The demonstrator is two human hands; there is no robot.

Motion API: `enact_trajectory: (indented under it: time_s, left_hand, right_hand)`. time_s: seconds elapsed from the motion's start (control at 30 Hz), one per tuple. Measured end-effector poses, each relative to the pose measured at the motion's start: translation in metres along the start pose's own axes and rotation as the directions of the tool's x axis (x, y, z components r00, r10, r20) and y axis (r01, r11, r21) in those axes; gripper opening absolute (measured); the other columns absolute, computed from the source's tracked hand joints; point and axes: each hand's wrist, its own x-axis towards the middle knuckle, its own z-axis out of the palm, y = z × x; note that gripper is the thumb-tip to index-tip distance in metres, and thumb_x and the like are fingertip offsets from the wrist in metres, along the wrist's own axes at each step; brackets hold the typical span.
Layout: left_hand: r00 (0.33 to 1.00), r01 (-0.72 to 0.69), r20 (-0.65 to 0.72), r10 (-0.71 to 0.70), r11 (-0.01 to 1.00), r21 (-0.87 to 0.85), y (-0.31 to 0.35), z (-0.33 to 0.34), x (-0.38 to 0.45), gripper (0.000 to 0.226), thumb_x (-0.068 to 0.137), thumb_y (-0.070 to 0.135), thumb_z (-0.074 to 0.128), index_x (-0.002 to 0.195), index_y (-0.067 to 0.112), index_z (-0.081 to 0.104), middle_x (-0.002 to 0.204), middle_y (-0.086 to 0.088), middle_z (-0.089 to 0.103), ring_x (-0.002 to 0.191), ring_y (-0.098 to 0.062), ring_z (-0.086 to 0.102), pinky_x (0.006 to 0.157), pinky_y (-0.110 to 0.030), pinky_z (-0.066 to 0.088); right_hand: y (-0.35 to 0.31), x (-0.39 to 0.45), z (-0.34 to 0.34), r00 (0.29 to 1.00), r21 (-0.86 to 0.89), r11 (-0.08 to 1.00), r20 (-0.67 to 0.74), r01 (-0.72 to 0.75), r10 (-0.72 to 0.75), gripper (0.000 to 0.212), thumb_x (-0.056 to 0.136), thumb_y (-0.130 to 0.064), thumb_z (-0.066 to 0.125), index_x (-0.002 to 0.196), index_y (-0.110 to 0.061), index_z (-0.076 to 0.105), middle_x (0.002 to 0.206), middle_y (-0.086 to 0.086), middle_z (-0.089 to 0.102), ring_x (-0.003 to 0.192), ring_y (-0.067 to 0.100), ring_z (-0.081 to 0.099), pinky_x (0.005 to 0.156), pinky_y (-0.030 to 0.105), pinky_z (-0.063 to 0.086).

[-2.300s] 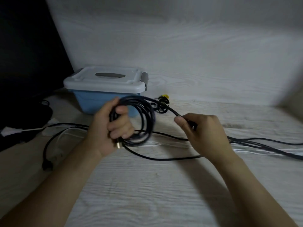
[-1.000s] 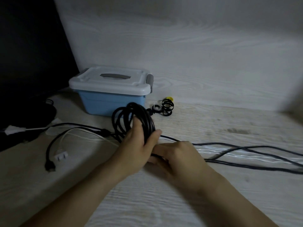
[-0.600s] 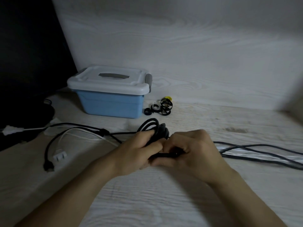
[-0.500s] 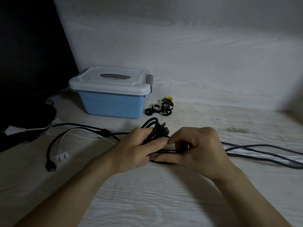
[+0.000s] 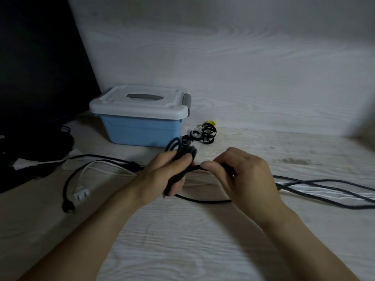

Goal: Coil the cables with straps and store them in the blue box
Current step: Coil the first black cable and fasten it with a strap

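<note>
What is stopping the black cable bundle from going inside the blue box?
The white lid sits closed on the blue box, so the coiled black cable in the left hand cannot go in yet. The table between them looks free.

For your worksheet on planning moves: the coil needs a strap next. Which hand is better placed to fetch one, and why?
The right hand, probably. The left hand grips the whole black coil, and letting go could loosen it. The right only pinches the cable's free end, and the straps lie beyond the coil, beside the blue box.
</note>
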Motion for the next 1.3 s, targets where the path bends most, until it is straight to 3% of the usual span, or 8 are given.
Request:
enact_trajectory:
  time_s: [0.2, 0.37, 0.47, 0.6, 0.73, 0.9, 1.03, 1.3]
  left_hand:
    - [0.928, 0.106, 0.365, 0.068, 0.894, -0.435, 0.005, 0.008, -0.003, 0.030, 0.088, 0.035, 0.066, 0.081, 0.007, 0.058, 0.039, 0.004, 0.031, 0.030, -0.011, 0.027, 0.038, -0.025, 0.017]
    - [0.913, 0.164, 0.336, 0.231, 0.545, -0.822, 0.010, -0.018, 0.007, 0.035, 0.099, 0.034, 0.048, 0.075, 0.010, 0.056, 0.041, 0.004, 0.030, 0.035, -0.016, 0.029, 0.049, -0.030, 0.034]
    - [0.949, 0.120, 0.247, 0.197, 0.497, -0.859, 0.008, -0.022, 0.007, 0.038, 0.097, 0.037, 0.050, 0.068, 0.012, 0.055, 0.039, 0.005, 0.029, 0.034, -0.014, 0.029, 0.048, -0.029, 0.038]
    - [0.994, 0.033, 0.083, 0.067, 0.542, -0.840, 0.014, -0.013, 0.004, 0.041, 0.090, 0.041, 0.052, 0.055, 0.020, 0.050, 0.031, 0.008, 0.025, 0.026, -0.009, 0.028, 0.041, -0.023, 0.038]
    - [0.996, 0.003, -0.048, -0.071, 0.594, -0.805, 0.022, -0.004, 0.003, 0.049, 0.088, 0.048, 0.043, 0.046, 0.023, 0.043, 0.025, 0.006, 0.027, 0.028, -0.011, 0.035, 0.044, -0.024, 0.041]
    - [0.995, 0.059, -0.015, -0.102, 0.679, -0.732, 0.018, 0.010, 0.003, 0.052, 0.089, 0.051, 0.041, 0.047, 0.020, 0.039, 0.030, -0.001, 0.028, 0.053, -0.019, 0.048, 0.076, -0.032, 0.038]
    - [0.994, 0.034, -0.061, -0.092, 0.781, -0.624, 0.011, 0.018, 0.006, 0.057, 0.091, 0.057, 0.038, 0.048, 0.019, 0.036, 0.046, -0.008, 0.042, 0.069, -0.024, 0.053, 0.081, -0.036, 0.041]
    - [0.980, 0.155, -0.016, -0.198, 0.814, -0.560, 0.009, 0.031, 0.006, 0.043, 0.089, 0.050, 0.046, 0.089, 0.011, 0.063, 0.068, -0.003, 0.058, 0.069, -0.020, 0.063, 0.086, -0.038, 0.050]
  right_hand:
    - [0.007, 0.003, -0.002, 0.986, 0.120, 0.980, -0.043, -0.157, 0.163, 0.045, 0.085, -0.061, 0.058, 0.072, -0.018, 0.063, 0.057, -0.012, 0.055, 0.052, 0.006, 0.049, 0.050, 0.017, 0.037]
    - [0.029, -0.006, -0.003, 0.910, 0.201, 0.892, 0.187, -0.404, 0.370, 0.028, 0.100, -0.048, 0.042, 0.102, -0.025, 0.056, 0.067, -0.017, 0.054, 0.061, 0.007, 0.050, 0.058, 0.025, 0.037]
    - [0.023, -0.012, 0.007, 0.908, 0.280, 0.881, 0.293, -0.382, 0.300, 0.030, 0.102, -0.048, 0.037, 0.122, -0.031, 0.051, 0.088, -0.014, 0.053, 0.080, 0.011, 0.053, 0.072, 0.025, 0.042]
    - [0.000, -0.014, 0.017, 0.846, 0.372, 0.794, 0.435, -0.480, 0.308, 0.036, 0.095, -0.061, 0.033, 0.127, -0.048, 0.043, 0.102, -0.018, 0.055, 0.089, 0.010, 0.059, 0.073, 0.028, 0.050]
    - [-0.007, -0.014, 0.017, 0.815, 0.463, 0.689, 0.464, -0.558, 0.347, 0.054, 0.090, -0.063, 0.046, 0.133, -0.032, 0.048, 0.100, -0.022, 0.066, 0.087, 0.007, 0.064, 0.072, 0.031, 0.055]
    - [-0.008, -0.010, 0.016, 0.704, 0.652, 0.288, 0.572, -0.702, 0.420, 0.057, 0.082, -0.045, 0.075, 0.133, -0.032, 0.053, 0.108, 0.009, 0.072, 0.094, 0.027, 0.072, 0.066, 0.042, 0.058]
    - [-0.004, -0.009, 0.022, 0.690, 0.747, 0.090, 0.552, -0.659, 0.469, 0.036, 0.087, -0.027, 0.065, 0.121, -0.014, 0.062, 0.099, 0.015, 0.071, 0.088, 0.031, 0.068, 0.073, 0.040, 0.056]
    - [0.006, -0.009, 0.029, 0.749, 0.679, 0.405, 0.334, -0.612, 0.572, 0.030, 0.105, -0.020, 0.044, 0.125, -0.019, 0.066, 0.076, -0.015, 0.068, 0.076, 0.005, 0.063, 0.077, 0.029, 0.048]
